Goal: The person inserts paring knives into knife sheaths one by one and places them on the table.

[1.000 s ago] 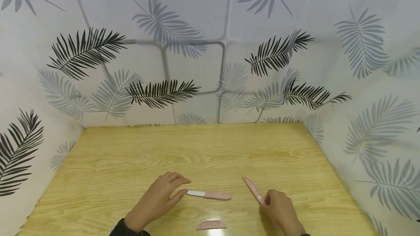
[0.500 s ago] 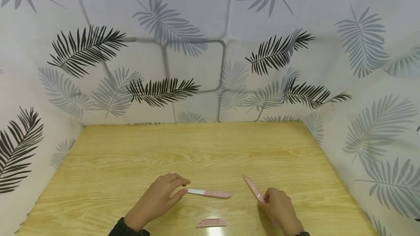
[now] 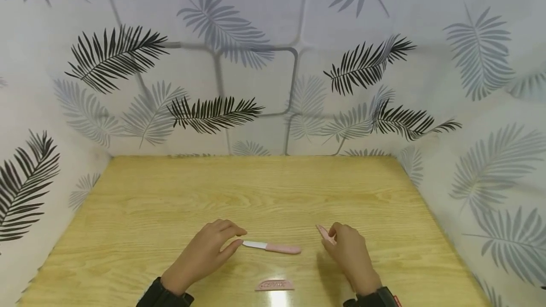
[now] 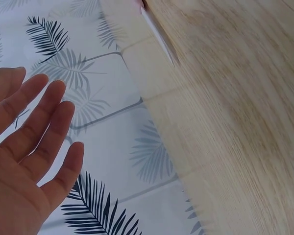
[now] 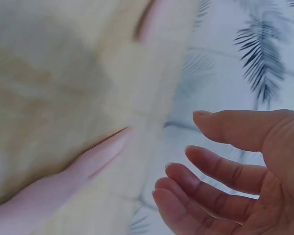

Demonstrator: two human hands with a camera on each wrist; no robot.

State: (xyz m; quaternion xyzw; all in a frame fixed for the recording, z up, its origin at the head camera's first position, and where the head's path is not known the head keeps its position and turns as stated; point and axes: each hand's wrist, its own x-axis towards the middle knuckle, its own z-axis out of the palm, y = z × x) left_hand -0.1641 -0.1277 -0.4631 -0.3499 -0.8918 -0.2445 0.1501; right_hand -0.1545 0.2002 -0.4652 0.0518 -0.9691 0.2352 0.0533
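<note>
A small knife (image 3: 273,247) with a pink handle and white blade lies on the wooden table, blade toward my left hand (image 3: 209,246). In the left wrist view, that hand's fingers are relaxed and hold nothing, apart from the white blade (image 4: 159,35). My right hand (image 3: 350,250) is above a second pink knife (image 3: 325,234) in a pink sheath; the head view shows only its tip end. In the right wrist view, the fingers are loose and apart from this sheathed knife (image 5: 95,164). A separate pink sheath (image 3: 275,285) with raised lettering lies nearer the person.
The wooden table (image 3: 239,193) has a pale leaf-print cloth (image 3: 264,84) hanging behind it and along both sides. A bright reflection shows at its front, just below the loose sheath. Dark sleeves cover both wrists.
My right hand has moved forward and left, over the sheathed knife, hiding more of it. The left hand keeps its place by the blade tip. The head view has tilted down slightly.
</note>
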